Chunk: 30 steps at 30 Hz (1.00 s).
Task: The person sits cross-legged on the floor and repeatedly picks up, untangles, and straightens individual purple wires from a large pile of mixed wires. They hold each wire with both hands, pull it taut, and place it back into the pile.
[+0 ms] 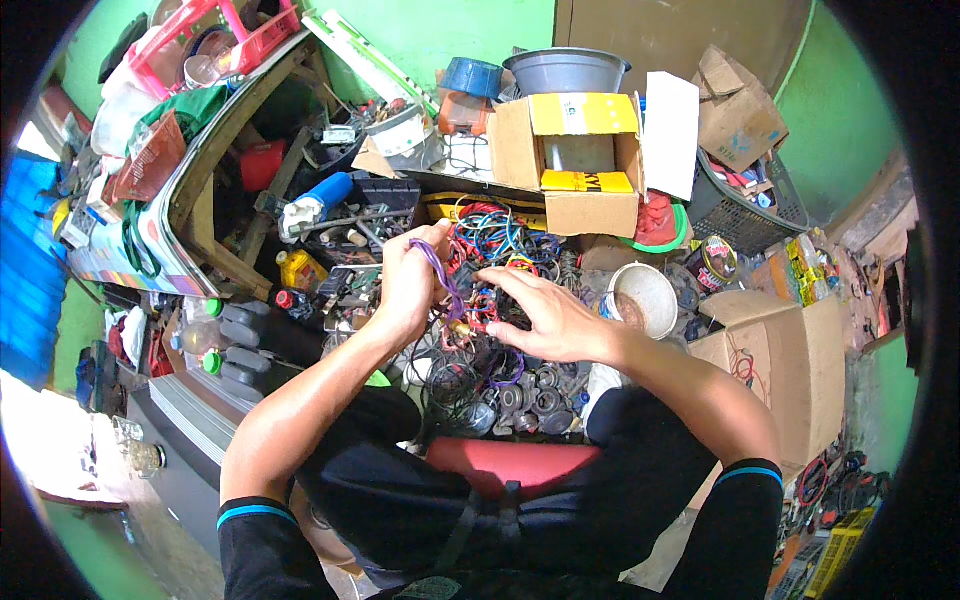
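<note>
My left hand (pixel 410 285) is closed on a loop of purple cable (pixel 447 278) that hangs down beside its fingers. To its right, my right hand (pixel 550 318) reaches in over a tangle of wires (pixel 500 235), with thumb and fingers apart. Its fingertips are at the red and dark wires, and I cannot tell whether they touch them. Red, blue, yellow and white strands make up the tangle. Below the hands lie a coil of dark wire (pixel 452 380) and several round metal parts (pixel 540 400).
A white bucket (pixel 655 300) stands right of my right hand. An opened cardboard box (pixel 770 345) sits farther right. Another carton with yellow flaps (pixel 590 215) is at the back. A crate of tools (pixel 385 205) and a yellow bottle (pixel 300 268) stand left.
</note>
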Available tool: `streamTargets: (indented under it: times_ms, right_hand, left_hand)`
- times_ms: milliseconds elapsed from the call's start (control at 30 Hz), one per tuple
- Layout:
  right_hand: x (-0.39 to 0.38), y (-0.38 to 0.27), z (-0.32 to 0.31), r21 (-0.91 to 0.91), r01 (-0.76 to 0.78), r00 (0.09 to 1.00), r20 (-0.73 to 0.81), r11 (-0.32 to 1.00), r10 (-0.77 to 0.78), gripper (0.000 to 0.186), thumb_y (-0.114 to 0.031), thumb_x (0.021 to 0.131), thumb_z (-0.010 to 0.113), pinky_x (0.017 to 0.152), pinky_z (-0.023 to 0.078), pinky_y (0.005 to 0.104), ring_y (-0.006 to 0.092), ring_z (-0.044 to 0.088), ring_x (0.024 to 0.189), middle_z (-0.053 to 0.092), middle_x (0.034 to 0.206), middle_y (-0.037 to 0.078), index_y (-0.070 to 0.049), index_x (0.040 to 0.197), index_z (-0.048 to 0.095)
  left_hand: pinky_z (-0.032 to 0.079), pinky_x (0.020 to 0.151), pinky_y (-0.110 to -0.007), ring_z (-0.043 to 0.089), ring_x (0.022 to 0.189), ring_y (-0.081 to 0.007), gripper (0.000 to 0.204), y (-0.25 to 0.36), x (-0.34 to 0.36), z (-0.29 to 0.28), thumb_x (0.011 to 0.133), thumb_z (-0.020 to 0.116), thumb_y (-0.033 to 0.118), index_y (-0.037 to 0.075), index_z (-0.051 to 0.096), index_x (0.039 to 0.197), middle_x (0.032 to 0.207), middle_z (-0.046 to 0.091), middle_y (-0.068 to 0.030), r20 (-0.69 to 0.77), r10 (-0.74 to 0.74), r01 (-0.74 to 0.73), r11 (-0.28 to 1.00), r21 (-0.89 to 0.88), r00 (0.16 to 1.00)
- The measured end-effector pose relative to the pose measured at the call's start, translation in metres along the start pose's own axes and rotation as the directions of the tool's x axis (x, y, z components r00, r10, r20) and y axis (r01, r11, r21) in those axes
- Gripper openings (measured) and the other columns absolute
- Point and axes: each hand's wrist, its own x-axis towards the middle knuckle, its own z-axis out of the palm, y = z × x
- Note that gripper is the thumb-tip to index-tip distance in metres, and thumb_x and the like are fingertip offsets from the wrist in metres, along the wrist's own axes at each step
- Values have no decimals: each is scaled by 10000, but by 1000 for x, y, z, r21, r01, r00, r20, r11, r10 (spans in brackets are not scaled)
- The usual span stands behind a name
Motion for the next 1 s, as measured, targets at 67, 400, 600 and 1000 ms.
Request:
streamTargets:
  times_ms: [67, 400, 600, 1000]
  right_hand:
    - [-1, 6, 5, 28, -39, 998, -39, 999, 40, 412, -236, 855, 585, 933, 437, 403, 351, 512, 1122, 527, 1183, 196, -14, 1191, 497]
    - [-32, 123, -69, -633, -535, 807, -189, 560, 559, 276, -286, 855, 532, 684, 506, 483, 337, 653, 770, 666, 810, 181, -60, 835, 690]
    - [-183, 209, -147, -641, -759, 241, -435, -111, 868, 293, -191, 826, 523, 776, 524, 409, 288, 662, 932, 670, 999, 175, -46, 1049, 648]
    - [-33, 86, -58, -395, -294, 953, -194, 870, 234, 470, -199, 806, 606, 967, 417, 414, 349, 523, 1124, 542, 1210, 202, -16, 1227, 503]
  left_hand:
    - [196, 380, -239, 311, 413, -64, 347, -1, -2, 1, 873, 584, 308, 143, 427, 612, 513, 315, 63, 6, 11, -11, 1000, 8, 1000]
    - [129, 375, -244, 218, 386, -60, 382, 15, 8, -29, 887, 563, 272, 183, 364, 572, 500, 246, 69, -42, -26, 19, 985, -173, 999]
    - [128, 360, -251, 217, 345, -64, 366, 24, 21, -66, 892, 564, 249, 171, 384, 584, 475, 273, 70, -144, -26, -14, 962, -274, 989]
    - [141, 350, -250, 263, 382, -63, 357, 11, 20, -33, 862, 581, 307, 197, 378, 590, 493, 292, 79, -65, -133, 124, 985, -119, 989]
